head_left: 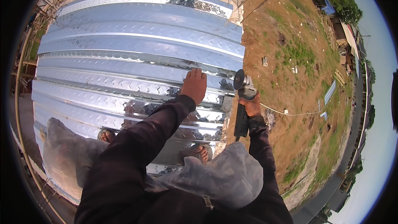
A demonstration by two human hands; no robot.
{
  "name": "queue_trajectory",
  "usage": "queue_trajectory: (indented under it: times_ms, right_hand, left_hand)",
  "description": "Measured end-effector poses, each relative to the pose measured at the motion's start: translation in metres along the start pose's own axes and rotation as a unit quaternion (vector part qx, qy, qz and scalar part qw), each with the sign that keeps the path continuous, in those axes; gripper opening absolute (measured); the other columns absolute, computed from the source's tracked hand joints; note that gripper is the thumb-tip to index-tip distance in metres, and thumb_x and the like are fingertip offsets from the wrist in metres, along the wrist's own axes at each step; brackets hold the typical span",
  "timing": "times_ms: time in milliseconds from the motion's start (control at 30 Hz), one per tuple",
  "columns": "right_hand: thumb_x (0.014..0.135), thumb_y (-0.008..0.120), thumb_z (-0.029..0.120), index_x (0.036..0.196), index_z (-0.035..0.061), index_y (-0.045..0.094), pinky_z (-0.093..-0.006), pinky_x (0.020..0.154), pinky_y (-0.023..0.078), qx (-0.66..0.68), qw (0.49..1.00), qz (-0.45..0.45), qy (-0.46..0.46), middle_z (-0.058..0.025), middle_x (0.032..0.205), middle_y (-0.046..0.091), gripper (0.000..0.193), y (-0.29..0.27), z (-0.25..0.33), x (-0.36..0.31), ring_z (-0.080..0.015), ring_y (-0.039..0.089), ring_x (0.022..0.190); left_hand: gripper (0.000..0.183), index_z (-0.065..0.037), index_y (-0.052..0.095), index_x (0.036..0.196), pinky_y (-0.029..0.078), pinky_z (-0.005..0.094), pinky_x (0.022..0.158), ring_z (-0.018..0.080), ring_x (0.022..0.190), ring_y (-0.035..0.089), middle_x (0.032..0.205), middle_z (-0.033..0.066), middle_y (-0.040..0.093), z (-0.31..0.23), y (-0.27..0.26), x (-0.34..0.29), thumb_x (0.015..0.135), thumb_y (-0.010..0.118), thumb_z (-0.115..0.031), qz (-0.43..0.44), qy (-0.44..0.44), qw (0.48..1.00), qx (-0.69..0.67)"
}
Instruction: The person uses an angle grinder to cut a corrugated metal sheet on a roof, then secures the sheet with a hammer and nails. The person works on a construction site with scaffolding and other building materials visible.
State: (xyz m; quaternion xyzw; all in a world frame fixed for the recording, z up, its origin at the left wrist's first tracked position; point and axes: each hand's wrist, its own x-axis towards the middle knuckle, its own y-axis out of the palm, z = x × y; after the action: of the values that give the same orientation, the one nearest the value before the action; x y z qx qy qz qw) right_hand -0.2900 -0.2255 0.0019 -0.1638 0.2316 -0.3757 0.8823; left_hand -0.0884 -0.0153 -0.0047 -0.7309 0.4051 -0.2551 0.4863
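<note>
My right hand [252,105] is closed around the body of an angle grinder [241,118], just beyond the right edge of the shiny corrugated metal sheets [137,29]. The grinder's dark disc [239,79] points away from me, beside the ends of the ribs. Whether the disc touches metal I cannot tell. On the ribbed metal, left of the grinder, rests my left hand [194,86], its fingers bent together over a raised rib. The fingertips are partly hidden. A dark cord leaves the grinder's lower end.
My sandalled feet [202,154] stand on the sheets, below my plastic-covered knees [219,174]. Past the right edge the drop leads to earthy ground [277,83] far below, where a pale cable [290,113] trails. Bamboo poles [20,99] line the left side.
</note>
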Motion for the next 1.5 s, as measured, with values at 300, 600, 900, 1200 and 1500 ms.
queue_trajectory:
  times_ms: [300,600,900,1200,1500]
  right_hand:
    - [0.064,0.081,0.009,0.126,-0.0034,0.043,-0.0344,0.086,0.053,0.029,0.998,0.032,0.046,-0.0124,0.108,0.064,0.074,0.014,0.017,-0.003,-0.0218,0.063,0.096]
    - [0.064,0.081,0.008,0.128,-0.0039,0.04,-0.0348,0.084,0.054,-0.014,0.999,0.021,0.036,-0.014,0.108,0.064,0.077,0.018,0.012,-0.004,-0.0238,0.063,0.097]
    - [0.065,0.08,0.006,0.13,-0.0029,0.037,-0.0338,0.086,0.053,0.023,0.998,0.021,0.051,-0.0128,0.112,0.063,0.079,0.024,0.011,-0.007,-0.0218,0.063,0.099]
    - [0.065,0.08,0.005,0.127,-0.0036,0.039,-0.0328,0.085,0.053,0.036,0.998,0.032,0.045,-0.0118,0.109,0.063,0.074,0.022,0.001,-0.001,-0.0211,0.063,0.096]
    - [0.065,0.079,0.006,0.126,-0.004,0.04,-0.0338,0.082,0.055,0.021,0.998,0.037,0.044,-0.0126,0.107,0.063,0.073,0.026,0.007,0.003,-0.0218,0.064,0.094]
  left_hand:
    - [0.047,-0.004,0.059,0.113,0.056,0.035,0.082,0.0181,0.089,0.069,0.104,0.0064,0.067,-0.145,0.084,-0.052,0.083,0.083,-0.03,0.271,-0.222,0.529,-0.773]
    - [0.034,-0.006,0.057,0.117,0.06,0.0368,0.074,0.0184,0.088,0.069,0.1,0.0049,0.067,-0.159,0.113,-0.056,0.086,0.072,-0.003,0.261,-0.205,0.394,-0.857]
    - [0.04,-0.003,0.06,0.113,0.058,0.0342,0.072,0.0164,0.082,0.066,0.094,0.0036,0.067,-0.159,0.122,-0.057,0.078,0.078,-0.005,0.236,-0.207,0.419,-0.852]
    - [0.033,-0.006,0.06,0.112,0.061,0.0364,0.067,0.0175,0.078,0.068,0.092,0.0042,0.066,-0.162,0.125,-0.054,0.081,0.071,-0.001,0.231,-0.208,0.447,-0.839]
    - [0.03,-0.004,0.061,0.109,0.061,0.0396,0.068,0.0198,0.075,0.069,0.091,0.0064,0.066,-0.16,0.125,-0.05,0.082,0.072,-0.003,0.226,-0.209,0.465,-0.83]
